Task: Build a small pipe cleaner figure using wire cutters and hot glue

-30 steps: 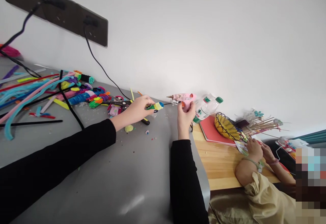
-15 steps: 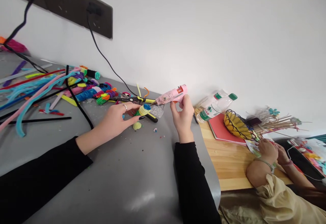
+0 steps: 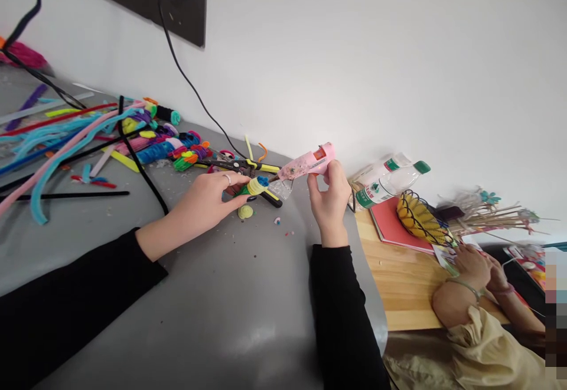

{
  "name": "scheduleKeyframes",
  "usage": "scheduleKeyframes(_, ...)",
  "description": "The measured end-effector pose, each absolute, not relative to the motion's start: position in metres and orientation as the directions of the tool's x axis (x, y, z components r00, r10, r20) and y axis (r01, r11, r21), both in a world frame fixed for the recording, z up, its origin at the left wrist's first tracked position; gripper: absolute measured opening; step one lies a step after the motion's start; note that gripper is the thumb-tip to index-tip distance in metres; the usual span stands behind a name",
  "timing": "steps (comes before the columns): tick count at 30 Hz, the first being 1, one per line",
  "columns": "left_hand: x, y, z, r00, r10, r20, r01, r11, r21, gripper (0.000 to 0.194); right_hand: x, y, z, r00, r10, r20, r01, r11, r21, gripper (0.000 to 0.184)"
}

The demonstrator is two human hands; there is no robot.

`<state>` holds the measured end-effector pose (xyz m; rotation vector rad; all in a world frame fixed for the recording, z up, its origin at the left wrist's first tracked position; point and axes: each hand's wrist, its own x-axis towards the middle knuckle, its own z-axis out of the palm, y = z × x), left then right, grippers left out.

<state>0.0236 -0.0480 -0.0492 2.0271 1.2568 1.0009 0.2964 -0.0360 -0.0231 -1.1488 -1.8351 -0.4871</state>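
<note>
My left hand (image 3: 208,201) pinches a small pipe-cleaner piece (image 3: 254,187) with a green stem, a yellow coil and a blue tip, just above the grey table (image 3: 199,313). My right hand (image 3: 328,201) grips a pink glue gun (image 3: 306,165), tilted down to the left so its nozzle meets the blue tip. A yellow-green coil (image 3: 245,212) lies on the table under the piece. Black-handled pliers (image 3: 248,168) lie just behind.
Loose and coiled pipe cleaners (image 3: 88,139) in many colours cover the table's left. A black cable (image 3: 195,91) runs from a dark wall panel (image 3: 177,0). On a wooden desk (image 3: 398,283) at right lie plastic bottles (image 3: 390,174), a red book, a wire basket; another person's hands (image 3: 476,266).
My left hand drew back toward me and lowered the piece. My right hand tipped the glue gun down until its nozzle reached the piece. The view shifted slightly.
</note>
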Motion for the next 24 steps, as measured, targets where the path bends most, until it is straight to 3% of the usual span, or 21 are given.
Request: scheduleKeyframes(24, 0.0251, -0.0489, -0.0476, 0.298, 0.920, 0.256, 0.509, -0.379, 0.772, 0.041, 0.2942, -0.0378, -0.0189, -0.160, 0.524, 0.837, 0.876, 0.466, -0.124, 0.009)
